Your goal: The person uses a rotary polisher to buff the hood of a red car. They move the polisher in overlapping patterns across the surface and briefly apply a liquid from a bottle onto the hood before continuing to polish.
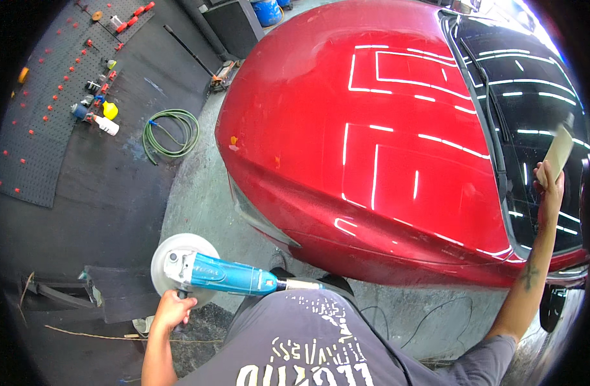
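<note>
My left hand (172, 310) is wrapped round the black side handle of a blue electric polisher (227, 275). The tool lies crosswise in front of my body, with its round white pad (211, 246) turned to the left, off the car. Out to the right, my right hand (550, 182) grips a pale squeeze bottle (558, 152) with a darker, blurred tip. That bottle is held up in front of the dark windshield (520, 83); whether it touches the glass I cannot tell. Between my hands spreads the glossy red hood (320, 122) of the car, with ceiling lights mirrored in it.
A black pegboard (44, 128) with bottles and red hooks is on the left wall. Beside it hangs a coiled green hose (195, 132). An orange floor jack (219, 80) stands beyond, near a blue drum (267, 13). A thin dark cord (436, 307) trails over the floor.
</note>
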`<state>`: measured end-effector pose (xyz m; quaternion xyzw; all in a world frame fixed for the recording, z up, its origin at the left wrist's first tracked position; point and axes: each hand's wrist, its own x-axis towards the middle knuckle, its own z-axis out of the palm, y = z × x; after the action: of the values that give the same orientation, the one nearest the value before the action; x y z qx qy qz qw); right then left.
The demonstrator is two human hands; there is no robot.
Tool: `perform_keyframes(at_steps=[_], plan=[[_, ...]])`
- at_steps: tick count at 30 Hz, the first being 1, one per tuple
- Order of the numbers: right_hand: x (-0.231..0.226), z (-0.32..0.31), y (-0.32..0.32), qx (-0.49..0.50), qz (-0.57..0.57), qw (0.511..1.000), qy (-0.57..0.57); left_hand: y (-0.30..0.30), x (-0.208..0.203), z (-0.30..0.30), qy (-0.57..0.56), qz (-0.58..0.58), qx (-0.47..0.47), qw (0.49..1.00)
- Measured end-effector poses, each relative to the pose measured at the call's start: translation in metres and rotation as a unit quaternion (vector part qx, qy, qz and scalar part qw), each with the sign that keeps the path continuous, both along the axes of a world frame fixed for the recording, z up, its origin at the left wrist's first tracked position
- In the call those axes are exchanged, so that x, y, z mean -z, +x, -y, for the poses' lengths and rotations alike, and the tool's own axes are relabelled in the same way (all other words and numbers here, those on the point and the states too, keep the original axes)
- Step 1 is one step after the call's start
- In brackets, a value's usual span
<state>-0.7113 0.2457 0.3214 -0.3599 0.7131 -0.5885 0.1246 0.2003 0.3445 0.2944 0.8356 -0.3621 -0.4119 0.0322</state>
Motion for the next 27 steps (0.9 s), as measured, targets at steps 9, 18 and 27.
perform_keyframes(at_steps=[9,18,27], plan=[[0.062,-0.067,0.323,-0.251,-0.139,0.929,0.234,0.052,0.052,0.033,-0.015,-0.036,0.074,0.997],[0.154,0.009,0.622,-0.501,-0.296,0.791,0.191,0.128,0.122,0.016,-0.025,-0.082,0.038,0.996],[0.143,0.089,0.806,-0.591,-0.421,0.639,-0.254,0.248,0.18,-0.05,-0.03,-0.18,-0.109,0.977]])
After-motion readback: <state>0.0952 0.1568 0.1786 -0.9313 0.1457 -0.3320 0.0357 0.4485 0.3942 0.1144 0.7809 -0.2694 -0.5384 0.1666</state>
